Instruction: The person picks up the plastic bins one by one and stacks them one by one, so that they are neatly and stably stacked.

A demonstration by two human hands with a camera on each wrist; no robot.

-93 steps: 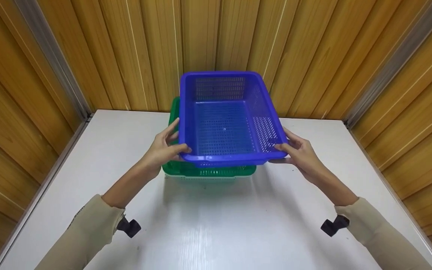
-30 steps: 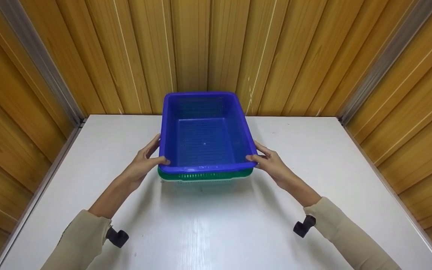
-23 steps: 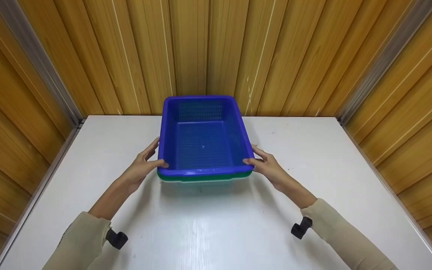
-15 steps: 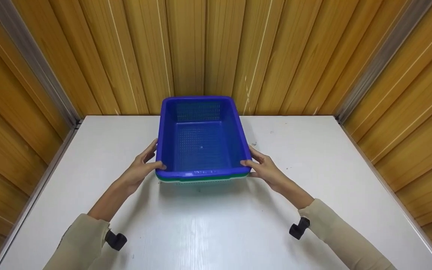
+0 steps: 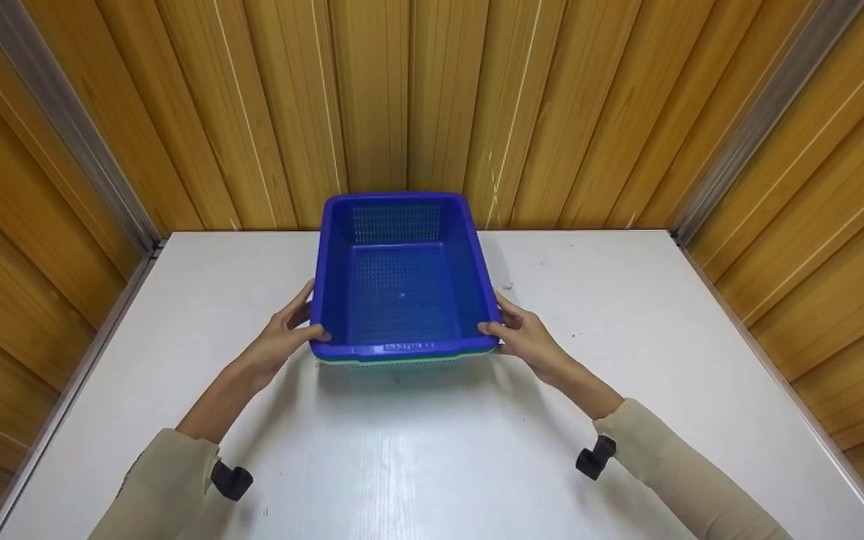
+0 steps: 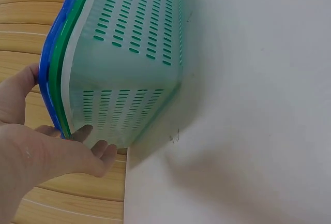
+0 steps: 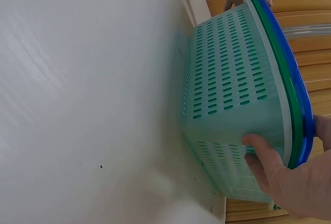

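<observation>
Left hand (image 5: 282, 339): grips the near left corner of the blue basket (image 5: 402, 292); thumb hooked over the rim, fingers curled under the side, fingertips (image 6: 98, 154) touching the pale outermost wall.
Right hand (image 5: 526, 339): grips the near right corner of the same stack; thumb on the blue rim, fingers (image 7: 258, 154) curled against the perforated outer wall.
Blue basket: rectangular, perforated floor and walls, upright, open side up; nested fully inside the green basket (image 5: 409, 360), rims nearly flush.
Green basket: only a thin edge shows under the blue rim in the head view; the wrist views show its rim (image 7: 282, 84) sandwiched between the blue rim and a pale one.
White basket (image 6: 134, 69): translucent pale, slotted walls, outermost of the stack; the green one shows through its slots; its base rests on the table.
Stack position: middle of the white table (image 5: 432, 450), toward the back, far end close to the wall.
White table: pale glossy surface, a few small dark specks to the right of the stack.
Wall (image 5: 432, 97): vertical wood-toned panels on three sides, metal strips at both corners.
Sleeves: beige, both forearms; a black wrist mount (image 5: 231, 480) on the left and another (image 5: 593, 459) on the right.
</observation>
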